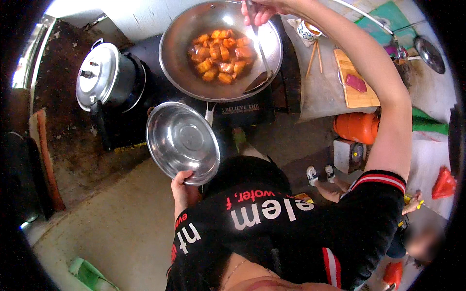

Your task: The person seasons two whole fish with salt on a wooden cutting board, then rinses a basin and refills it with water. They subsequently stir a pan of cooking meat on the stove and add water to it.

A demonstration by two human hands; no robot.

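Note:
A large metal wok (174, 63) sits on the dark stove with glossy brown braised chunks, perhaps pork belly (221, 54), gathered in its bottom. My right hand (262, 11), reaching over the wok's far right rim, is closed around the handle of a spatula (262, 53). The spatula's dark blade rests low against the wok's right inner wall, apart from the chunks. My left hand (183, 186) grips the near rim of a shiny metal bowl (187, 138), thumb over the edge. Nothing is in the bowl, which is tilted just in front of the wok's near left side.
A lidded metal pressure cooker (102, 75) stands left of the wok. On the right counter are chopsticks (313, 58), a patterned cup (308, 31) and a cutting board (357, 94) with raw meat (356, 83). An orange gas cylinder (356, 127) stands below. Another person (335, 189) is at lower right.

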